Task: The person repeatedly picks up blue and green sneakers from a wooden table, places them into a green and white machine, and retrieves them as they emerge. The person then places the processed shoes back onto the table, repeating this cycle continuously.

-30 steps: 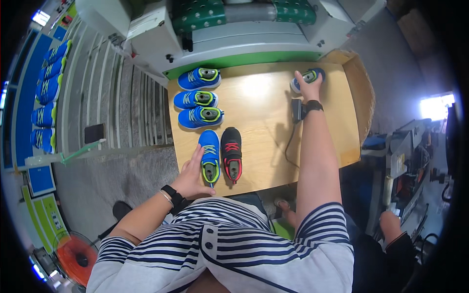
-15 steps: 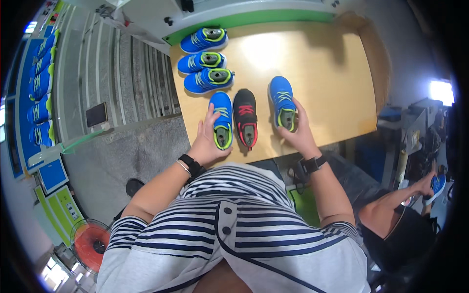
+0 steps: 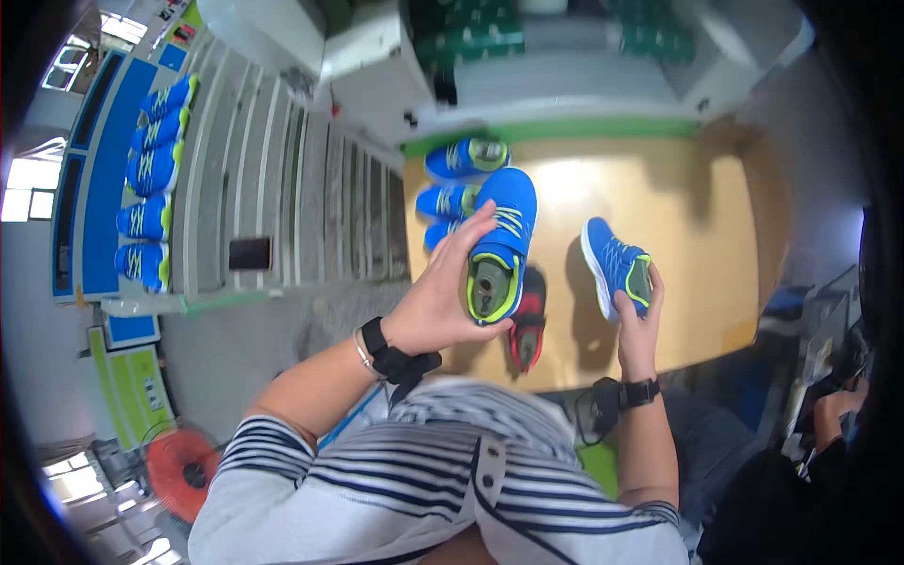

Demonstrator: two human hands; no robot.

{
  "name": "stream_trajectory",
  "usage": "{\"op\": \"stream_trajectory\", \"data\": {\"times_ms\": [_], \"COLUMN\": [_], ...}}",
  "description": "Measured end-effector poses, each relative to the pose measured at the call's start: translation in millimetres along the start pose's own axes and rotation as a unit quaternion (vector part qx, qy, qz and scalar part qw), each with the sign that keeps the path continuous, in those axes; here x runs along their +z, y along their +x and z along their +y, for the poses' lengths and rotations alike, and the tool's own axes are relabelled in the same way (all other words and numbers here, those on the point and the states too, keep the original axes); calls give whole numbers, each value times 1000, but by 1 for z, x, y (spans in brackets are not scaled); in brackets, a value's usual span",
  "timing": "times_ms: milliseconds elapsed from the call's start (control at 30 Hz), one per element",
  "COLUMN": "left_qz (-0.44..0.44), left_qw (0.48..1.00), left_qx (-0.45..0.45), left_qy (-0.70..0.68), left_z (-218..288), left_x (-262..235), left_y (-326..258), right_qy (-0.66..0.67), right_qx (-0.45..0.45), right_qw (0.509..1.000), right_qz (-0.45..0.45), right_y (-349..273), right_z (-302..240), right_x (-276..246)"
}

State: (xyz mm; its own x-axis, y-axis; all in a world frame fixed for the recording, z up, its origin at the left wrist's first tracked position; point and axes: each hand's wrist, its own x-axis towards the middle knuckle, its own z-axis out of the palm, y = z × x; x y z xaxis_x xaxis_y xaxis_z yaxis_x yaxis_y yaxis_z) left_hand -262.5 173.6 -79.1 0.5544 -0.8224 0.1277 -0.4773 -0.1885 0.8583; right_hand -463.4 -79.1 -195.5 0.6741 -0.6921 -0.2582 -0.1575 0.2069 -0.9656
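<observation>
My left hand point(image 3: 443, 297) grips a blue sneaker point(image 3: 514, 202) with lime-green lining and laces, raised above the table with its toe pointing away from me. A matching blue sneaker point(image 3: 610, 252) is in my right hand point(image 3: 641, 330), held by the heel and tilted so that its white sole edge shows. Between them a black-and-red sneaker point(image 3: 530, 320) lies on the table, partly hidden by the left-hand shoe. At the table's far left are several more blue sneakers point(image 3: 460, 162), some of them covered by the raised shoe.
The wooden table point(image 3: 697, 217) has a green strip along its far edge. Left of it runs a slatted roller rack point(image 3: 273, 141) with a dark phone point(image 3: 250, 253) on it and a row of blue sneakers point(image 3: 153, 169) beyond. A red fan point(image 3: 184, 471) stands lower left. Another person's arm point(image 3: 833, 414) shows at right.
Both blue sneakers have been lifted off the table by my hands. The left one came up closer to me, and the right one has tilted onto its side. My view has shifted.
</observation>
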Motion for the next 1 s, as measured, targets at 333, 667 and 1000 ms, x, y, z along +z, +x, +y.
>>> {"op": "stream_trajectory", "data": {"times_ms": [333, 667, 1000], "left_qz": [187, 184, -169], "left_qw": [967, 955, 912], "left_qx": [23, 85, -198], "left_qy": [174, 217, 316], "left_z": [-31, -68, -116], "left_x": [-97, -56, 57], "left_y": [257, 121, -119], "right_qy": [-169, -260, -611], "right_qx": [-422, -311, -63], "right_qw": [889, 910, 748], "right_qz": [59, -86, -252], "right_y": [253, 197, -73], "right_z": [-233, -140, 61], "right_x": [98, 64, -25]}}
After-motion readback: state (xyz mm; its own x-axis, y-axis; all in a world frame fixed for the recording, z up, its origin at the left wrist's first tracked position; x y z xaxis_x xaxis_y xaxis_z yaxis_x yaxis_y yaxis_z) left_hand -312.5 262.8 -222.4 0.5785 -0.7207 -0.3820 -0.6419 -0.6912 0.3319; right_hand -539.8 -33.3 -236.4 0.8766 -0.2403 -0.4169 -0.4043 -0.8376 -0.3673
